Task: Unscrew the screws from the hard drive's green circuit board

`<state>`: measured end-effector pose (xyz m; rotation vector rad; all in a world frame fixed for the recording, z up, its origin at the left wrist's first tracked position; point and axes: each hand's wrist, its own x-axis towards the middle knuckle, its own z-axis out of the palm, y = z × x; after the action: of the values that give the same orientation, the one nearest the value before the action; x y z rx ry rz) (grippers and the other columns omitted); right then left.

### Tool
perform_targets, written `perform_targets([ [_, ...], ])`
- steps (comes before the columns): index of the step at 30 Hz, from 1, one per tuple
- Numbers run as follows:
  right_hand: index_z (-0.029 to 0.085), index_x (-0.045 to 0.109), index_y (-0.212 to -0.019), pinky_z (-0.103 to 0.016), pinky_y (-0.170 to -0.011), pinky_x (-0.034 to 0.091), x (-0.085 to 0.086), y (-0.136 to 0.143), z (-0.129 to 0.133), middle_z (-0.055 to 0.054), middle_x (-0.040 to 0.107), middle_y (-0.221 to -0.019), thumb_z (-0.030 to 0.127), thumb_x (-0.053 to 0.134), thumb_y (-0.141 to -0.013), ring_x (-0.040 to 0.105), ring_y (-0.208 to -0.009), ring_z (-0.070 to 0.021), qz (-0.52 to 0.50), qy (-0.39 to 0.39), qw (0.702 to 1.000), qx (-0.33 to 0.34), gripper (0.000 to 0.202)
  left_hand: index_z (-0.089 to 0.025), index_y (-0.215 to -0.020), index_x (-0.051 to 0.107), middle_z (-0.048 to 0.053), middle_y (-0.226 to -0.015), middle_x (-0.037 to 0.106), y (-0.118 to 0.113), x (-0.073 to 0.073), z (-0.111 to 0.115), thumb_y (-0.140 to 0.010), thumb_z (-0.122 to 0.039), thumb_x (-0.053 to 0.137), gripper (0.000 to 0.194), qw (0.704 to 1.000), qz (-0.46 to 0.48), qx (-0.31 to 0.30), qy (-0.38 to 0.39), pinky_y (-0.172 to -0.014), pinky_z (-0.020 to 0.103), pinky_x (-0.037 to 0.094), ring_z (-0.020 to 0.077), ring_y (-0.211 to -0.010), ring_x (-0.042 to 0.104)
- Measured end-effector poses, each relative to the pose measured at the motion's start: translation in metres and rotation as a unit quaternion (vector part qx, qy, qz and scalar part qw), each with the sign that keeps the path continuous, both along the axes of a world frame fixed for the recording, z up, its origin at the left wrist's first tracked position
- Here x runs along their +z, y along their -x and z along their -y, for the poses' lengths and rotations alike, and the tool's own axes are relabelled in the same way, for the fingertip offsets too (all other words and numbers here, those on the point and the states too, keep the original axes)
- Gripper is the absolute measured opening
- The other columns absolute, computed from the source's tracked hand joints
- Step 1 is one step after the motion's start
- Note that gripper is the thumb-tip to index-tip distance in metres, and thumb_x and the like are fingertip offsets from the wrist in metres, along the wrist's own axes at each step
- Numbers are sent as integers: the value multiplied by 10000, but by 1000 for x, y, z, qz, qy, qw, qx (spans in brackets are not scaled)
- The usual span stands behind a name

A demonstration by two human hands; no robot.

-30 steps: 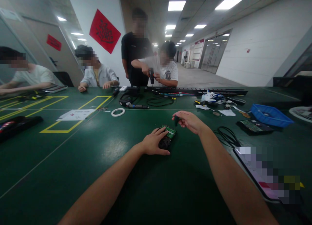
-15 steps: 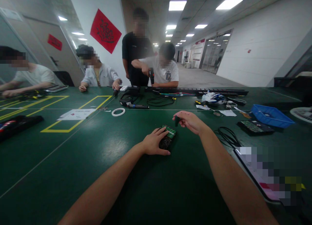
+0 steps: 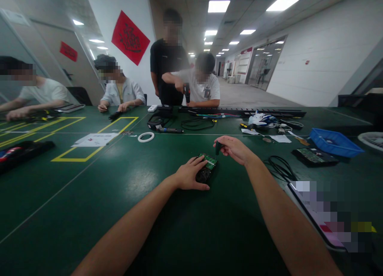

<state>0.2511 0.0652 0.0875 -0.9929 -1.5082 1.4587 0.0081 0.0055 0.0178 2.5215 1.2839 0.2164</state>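
A small black device with a green circuit board (image 3: pixel 211 161) lies on the green table (image 3: pixel 119 212) in front of me. My left hand (image 3: pixel 190 174) rests on its left side, with thumb and fingers spread over its edges. Above its far right corner, my right hand (image 3: pixel 231 148) is closed round the dark handle of a screwdriver (image 3: pixel 218 148), held upright. The thin shaft points down at the board's edge; whether the tip touches is too small to tell.
To the right are a second circuit-board device (image 3: pixel 315 156), a blue tray (image 3: pixel 335 142), black cables (image 3: pixel 279 168) and a tablet-like screen (image 3: pixel 315 216). A white ring (image 3: pixel 146 137) lies at the far left. Several people are across the table, one holding a power drill (image 3: pixel 187 93).
My hands, the device and the screwdriver have hardly moved. Across the table, the person in the light jacket has drawn one hand back to the left, towards the other.
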Motion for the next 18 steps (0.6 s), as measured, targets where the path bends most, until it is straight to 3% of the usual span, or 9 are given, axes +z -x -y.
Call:
perform_targets([
  [11, 211, 654, -984, -231, -436, 323, 0, 2, 1, -34, 657, -843, 408, 670, -836, 460, -532, -90, -1, -3, 1000, 10, 247, -323, -1574, 177, 36, -1655, 105, 0, -2, -1, -652, -852, 609, 1147, 1000, 1, -5, -9, -1176, 555, 245, 398, -1491, 135],
  [18, 182, 713, -949, -223, -432, 309, 2, 0, 3, -60, 665, -876, 380, 656, -832, 450, -558, -95, 12, -11, 1000, 7, 237, -326, -1571, 187, 33, -1654, 111, 0, -1, 0, -652, -848, 614, 1141, 1000, 0, -3, -3, -1180, 551, 237, 389, -1494, 131],
])
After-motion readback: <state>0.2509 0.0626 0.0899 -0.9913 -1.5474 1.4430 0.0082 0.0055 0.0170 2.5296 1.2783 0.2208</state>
